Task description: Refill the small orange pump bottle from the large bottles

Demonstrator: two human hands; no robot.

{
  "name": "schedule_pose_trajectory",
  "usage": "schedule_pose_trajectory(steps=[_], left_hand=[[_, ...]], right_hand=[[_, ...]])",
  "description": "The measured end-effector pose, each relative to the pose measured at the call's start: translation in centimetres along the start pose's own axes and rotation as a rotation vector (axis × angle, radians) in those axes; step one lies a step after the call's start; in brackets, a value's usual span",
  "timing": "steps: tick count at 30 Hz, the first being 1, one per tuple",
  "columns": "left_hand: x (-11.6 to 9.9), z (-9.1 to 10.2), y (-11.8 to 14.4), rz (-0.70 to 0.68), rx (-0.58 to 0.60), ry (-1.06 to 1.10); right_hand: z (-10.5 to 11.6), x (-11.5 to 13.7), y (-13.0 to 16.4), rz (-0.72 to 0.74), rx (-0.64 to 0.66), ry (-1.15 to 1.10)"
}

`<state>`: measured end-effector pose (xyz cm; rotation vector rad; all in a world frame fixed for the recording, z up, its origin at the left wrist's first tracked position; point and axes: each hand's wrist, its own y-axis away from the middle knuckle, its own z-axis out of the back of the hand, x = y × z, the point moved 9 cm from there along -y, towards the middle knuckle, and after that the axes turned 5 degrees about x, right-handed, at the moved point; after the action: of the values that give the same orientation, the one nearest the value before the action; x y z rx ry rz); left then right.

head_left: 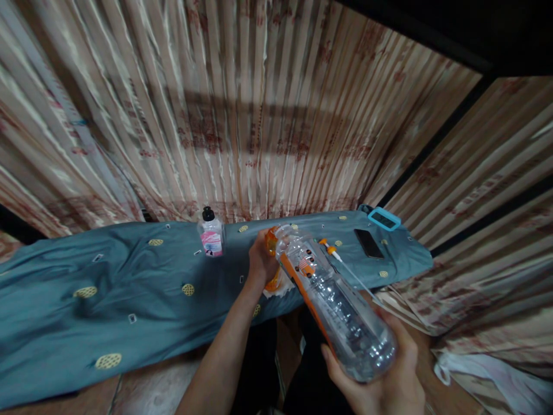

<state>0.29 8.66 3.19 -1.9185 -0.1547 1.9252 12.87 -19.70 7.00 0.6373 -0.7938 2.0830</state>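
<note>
My right hand (389, 369) is wrapped round the base of a large clear plastic bottle (334, 305) with an orange label. The bottle is tilted, its neck lower left hand side and pointing away from me. Near that neck, my left hand (262, 259) is closed round an orange see-through bottle (273, 282), which is partly hidden by the fingers and the clear bottle. Whether the two mouths touch I cannot tell. Beside the clear bottle, a pump top (330, 249) in orange and white lies on the cloth with its long tube.
A blue-green cloth (151, 288) with pineapple prints covers the long table. On it stands a black-capped bottle (211, 233) with a pink label. To the right lie a dark phone (368, 243) and a blue-framed device (384, 219). Pleated curtains (259, 115) hang behind.
</note>
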Motion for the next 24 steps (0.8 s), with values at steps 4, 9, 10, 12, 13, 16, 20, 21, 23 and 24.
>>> schedule_pose_trajectory(steps=[4, 9, 10, 12, 13, 16, 20, 21, 23, 24], left_hand=[[-0.15, -0.03, 0.03, -0.010, 0.017, -0.032], [-0.02, 0.10, 0.02, 0.016, 0.004, -0.033], [-0.02, 0.10, 0.01, 0.021, 0.003, -0.031], [-0.09, 0.09, 0.00, 0.026, 0.004, -0.026], [-0.11, 0.07, 0.00, 0.027, 0.006, -0.026], [-0.10, -0.01, -0.01, 0.022, 0.015, -0.026], [0.06, -0.10, -0.04, 0.007, 0.023, -0.046], [0.08, -0.08, -0.04, 0.005, 0.021, -0.053], [0.05, 0.00, -0.03, 0.000, 0.013, -0.059], [0.03, 0.01, -0.02, -0.002, 0.011, -0.059]], right_hand=[[0.08, 0.25, 0.02, 0.019, -0.005, -0.002], [-0.14, -0.02, 0.06, -0.005, 0.004, -0.024], [-0.16, -0.06, 0.07, -0.003, 0.002, -0.026], [-0.22, -0.12, 0.07, 0.004, 0.003, -0.028], [-0.23, -0.16, 0.07, 0.001, 0.005, -0.023], [-0.21, -0.14, 0.06, -0.012, 0.020, -0.026], [0.00, 0.12, 0.06, -0.029, 0.023, -0.035], [0.03, 0.12, 0.06, -0.035, 0.021, -0.030], [0.02, 0.10, 0.04, -0.038, 0.015, -0.027], [-0.03, 0.14, 0.04, -0.029, 0.015, -0.036]])
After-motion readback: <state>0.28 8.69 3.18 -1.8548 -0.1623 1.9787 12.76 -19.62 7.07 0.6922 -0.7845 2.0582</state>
